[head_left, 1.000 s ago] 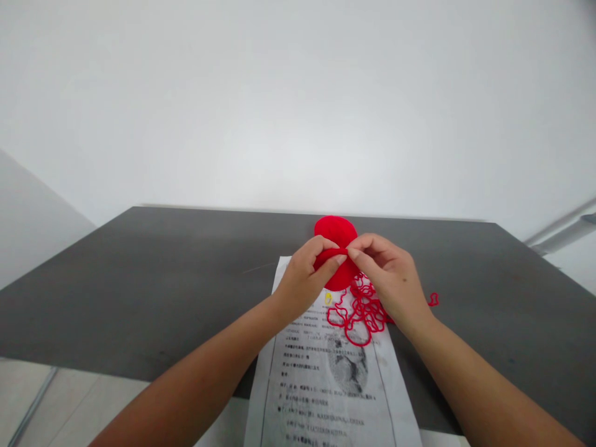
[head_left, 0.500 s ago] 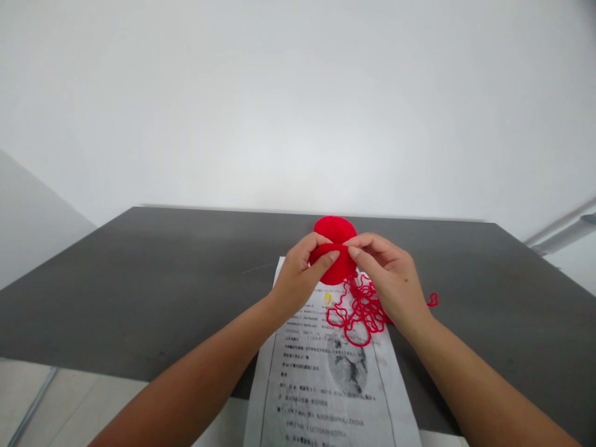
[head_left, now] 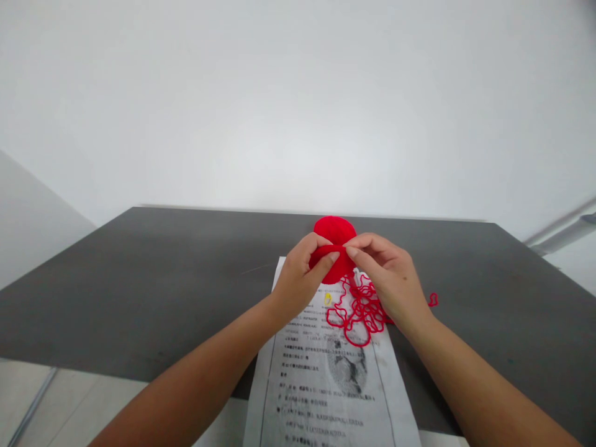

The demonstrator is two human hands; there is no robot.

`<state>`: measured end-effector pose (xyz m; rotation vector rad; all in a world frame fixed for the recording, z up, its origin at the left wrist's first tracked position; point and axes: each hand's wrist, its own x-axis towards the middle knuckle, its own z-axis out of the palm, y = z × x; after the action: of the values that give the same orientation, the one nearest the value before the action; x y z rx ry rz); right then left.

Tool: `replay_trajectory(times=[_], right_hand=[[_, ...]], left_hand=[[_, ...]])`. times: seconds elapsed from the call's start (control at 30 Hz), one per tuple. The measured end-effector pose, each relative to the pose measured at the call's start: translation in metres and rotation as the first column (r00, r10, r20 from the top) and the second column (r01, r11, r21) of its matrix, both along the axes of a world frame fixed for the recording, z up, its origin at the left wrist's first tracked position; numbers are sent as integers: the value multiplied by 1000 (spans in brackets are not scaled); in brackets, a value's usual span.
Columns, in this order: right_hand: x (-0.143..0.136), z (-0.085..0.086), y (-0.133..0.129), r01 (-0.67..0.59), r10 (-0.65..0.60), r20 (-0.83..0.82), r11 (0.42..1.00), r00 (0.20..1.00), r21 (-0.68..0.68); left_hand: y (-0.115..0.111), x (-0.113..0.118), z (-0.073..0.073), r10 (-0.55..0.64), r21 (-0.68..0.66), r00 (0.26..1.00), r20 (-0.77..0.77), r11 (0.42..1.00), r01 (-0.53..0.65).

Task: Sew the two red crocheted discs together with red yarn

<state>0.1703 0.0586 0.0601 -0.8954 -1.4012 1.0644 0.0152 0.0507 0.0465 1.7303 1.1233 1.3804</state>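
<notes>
Between both hands is a red crocheted piece (head_left: 334, 270), rounded at its lower edge and folded along the top. My left hand (head_left: 298, 273) pinches its left side between thumb and fingers. At the right end of the top edge, my right hand (head_left: 388, 270) has thumb and forefinger closed on the same piece. Behind it sits a red ball of yarn (head_left: 334, 228). Loose, tangled red yarn (head_left: 365, 307) lies below, on the printed sheet and partly behind my right hand. A small yellow stitch marker (head_left: 328, 299) rests on the paper.
The printed paper sheet (head_left: 326, 410), with text and a dark picture, extends over the near edge of the dark grey table (head_left: 162, 292). A short yarn end (head_left: 433, 300) shows right of my right wrist. A white wall (head_left: 298, 112) stands behind the table.
My right thumb and forefinger have shifted very slightly left along the red piece's edge. Its lower edge has tilted a little; the yarn on the paper stays put.
</notes>
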Motion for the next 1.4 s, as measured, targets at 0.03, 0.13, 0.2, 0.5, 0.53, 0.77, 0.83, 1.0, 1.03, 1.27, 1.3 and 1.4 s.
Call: replay_trajectory(times=[0.03,0.13,0.2,0.5,0.53,0.77,0.83,1.0,1.03,1.27,1.3,1.4], right_hand=[[0,0,0,-3,3,-6,1000,1000,-1],[-1,0,0,-9,9,-9,1000,1000,1],[-1,0,0,-8,8,-3,1000,1000,9],[-1,-1,1,13,-16,38,997,999,80],[-1,-1,1,14,-17,40,997,999,82],[-1,-2,2,2,-3,18,999,1000,45],[-1,-1,2,-2,1,21,999,1000,41],[-1,1,1,-3,0,47,999,999,47],[-1,1,0,-1,-2,49,999,999,49],[0,-1,1,9,-11,54,999,998,37],[0,-1,1,8,-10,55,999,998,38],[-1,0,1,2,-4,56,999,998,43]], left_hand=[[0,0,0,7,5,1000,-10,1000,-7],[-1,0,2,21,39,999,-34,999,-20],[-2,0,2,31,67,998,-49,997,-28],[-1,1,1,46,112,995,-85,993,-36],[-1,1,1,47,110,995,-89,993,-37],[-1,0,-1,45,139,994,-95,990,-31],[0,0,0,45,136,994,-97,990,-32],[0,1,1,47,123,994,-100,992,-34],[0,1,1,46,125,994,-100,992,-34],[-1,2,0,35,113,995,-98,993,-24],[-1,1,-1,36,109,994,-100,994,-25],[-1,1,-1,42,110,993,-109,993,-30]])
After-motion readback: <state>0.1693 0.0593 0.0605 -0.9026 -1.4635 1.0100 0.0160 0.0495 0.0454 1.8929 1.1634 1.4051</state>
